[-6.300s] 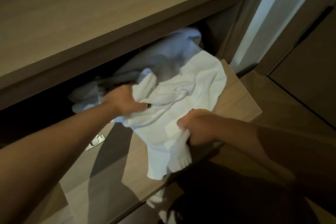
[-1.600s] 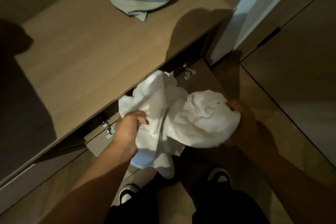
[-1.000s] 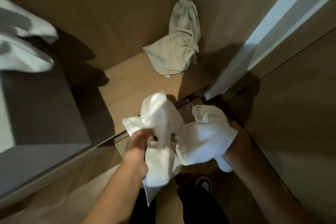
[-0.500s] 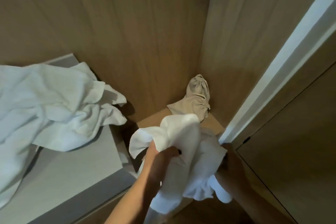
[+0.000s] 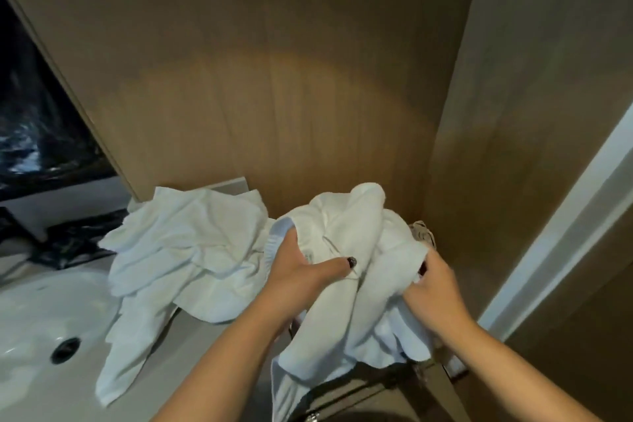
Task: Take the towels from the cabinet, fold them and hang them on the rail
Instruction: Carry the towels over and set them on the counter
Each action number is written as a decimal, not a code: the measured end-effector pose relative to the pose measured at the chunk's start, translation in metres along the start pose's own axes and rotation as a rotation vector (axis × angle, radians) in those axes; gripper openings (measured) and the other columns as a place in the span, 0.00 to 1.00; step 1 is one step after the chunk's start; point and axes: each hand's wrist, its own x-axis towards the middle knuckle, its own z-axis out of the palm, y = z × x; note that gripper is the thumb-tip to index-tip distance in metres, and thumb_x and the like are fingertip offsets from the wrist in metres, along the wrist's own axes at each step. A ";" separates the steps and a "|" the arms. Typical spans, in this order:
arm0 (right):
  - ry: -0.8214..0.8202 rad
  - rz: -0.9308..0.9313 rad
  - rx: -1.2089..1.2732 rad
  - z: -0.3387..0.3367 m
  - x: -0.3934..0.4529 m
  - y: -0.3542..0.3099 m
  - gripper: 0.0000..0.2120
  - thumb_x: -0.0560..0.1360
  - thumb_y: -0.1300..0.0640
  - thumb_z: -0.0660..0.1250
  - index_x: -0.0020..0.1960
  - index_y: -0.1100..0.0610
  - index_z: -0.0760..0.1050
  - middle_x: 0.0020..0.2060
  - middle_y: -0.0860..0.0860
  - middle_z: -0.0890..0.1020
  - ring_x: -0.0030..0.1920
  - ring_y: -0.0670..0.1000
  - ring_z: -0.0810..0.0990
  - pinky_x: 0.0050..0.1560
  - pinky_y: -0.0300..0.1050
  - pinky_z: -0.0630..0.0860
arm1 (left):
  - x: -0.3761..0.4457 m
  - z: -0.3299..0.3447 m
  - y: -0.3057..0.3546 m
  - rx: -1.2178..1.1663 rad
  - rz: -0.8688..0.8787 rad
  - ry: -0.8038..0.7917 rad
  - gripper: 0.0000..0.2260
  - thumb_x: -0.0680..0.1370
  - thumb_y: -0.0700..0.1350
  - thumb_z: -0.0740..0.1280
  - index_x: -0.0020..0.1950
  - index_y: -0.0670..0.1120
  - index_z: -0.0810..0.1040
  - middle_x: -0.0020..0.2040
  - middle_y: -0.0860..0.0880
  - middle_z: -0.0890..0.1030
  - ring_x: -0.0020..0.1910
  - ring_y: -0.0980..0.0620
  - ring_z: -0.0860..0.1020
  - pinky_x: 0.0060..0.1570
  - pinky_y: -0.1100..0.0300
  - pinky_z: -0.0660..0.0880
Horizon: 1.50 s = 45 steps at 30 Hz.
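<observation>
1. Sink basin [image 5: 30, 325], white, runs off the left and bottom edges; only its dark drain [image 5: 65, 349] and part of the bowl show. Above it a dark mirror or glossy panel [image 5: 30, 127] is too dim to read.
2. Crumpled white towels [image 5: 181, 250] lie heaped on the grey countertop [image 5: 202, 336], one end trailing over the basin's rim.
3. Bundled white towel [image 5: 346, 250] is held up in front of the wood wall panel [image 5: 274, 96], bunched into thick folds, its lower part hanging below both hands and partly cut off at the bottom.
4. Left hand [image 5: 301, 271] grips the bundle from the left, thumb with dark nail polish pressed across the front.
5. Right hand [image 5: 435, 288] clutches the bundle's right side, fingers curled into the cloth and mostly hidden.
6. Beige cloth [image 5: 423, 233] peeks out behind the bundle, mostly covered.
</observation>
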 end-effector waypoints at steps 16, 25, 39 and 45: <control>-0.031 -0.326 -0.163 0.018 0.100 -0.111 0.09 0.74 0.66 0.69 0.47 0.59 0.69 0.40 0.54 0.78 0.41 0.53 0.77 0.36 0.45 0.71 | 0.006 -0.161 0.146 0.246 0.515 0.650 0.26 0.61 0.49 0.76 0.56 0.45 0.74 0.51 0.45 0.81 0.49 0.43 0.80 0.49 0.45 0.79; 0.124 -0.376 -0.122 0.091 0.112 -0.166 0.11 0.74 0.60 0.72 0.47 0.55 0.69 0.40 0.49 0.77 0.38 0.49 0.76 0.34 0.39 0.70 | 0.043 -0.266 0.175 0.502 0.881 0.844 0.15 0.69 0.46 0.73 0.50 0.43 0.72 0.45 0.48 0.77 0.45 0.45 0.76 0.45 0.51 0.75; 0.271 -0.269 -0.267 0.172 0.103 -0.201 0.40 0.69 0.38 0.73 0.75 0.48 0.61 0.70 0.50 0.70 0.67 0.54 0.71 0.65 0.54 0.71 | 0.098 -0.197 -0.112 0.996 0.161 -0.385 0.25 0.81 0.53 0.62 0.76 0.48 0.63 0.74 0.46 0.67 0.72 0.44 0.66 0.70 0.53 0.63; 0.278 -0.281 -0.374 0.177 0.105 -0.206 0.28 0.73 0.43 0.72 0.70 0.49 0.68 0.63 0.48 0.76 0.61 0.51 0.74 0.53 0.44 0.73 | 0.089 -0.267 -0.009 0.471 0.535 0.081 0.09 0.76 0.43 0.66 0.54 0.51 0.83 0.45 0.54 0.84 0.43 0.55 0.81 0.48 0.55 0.80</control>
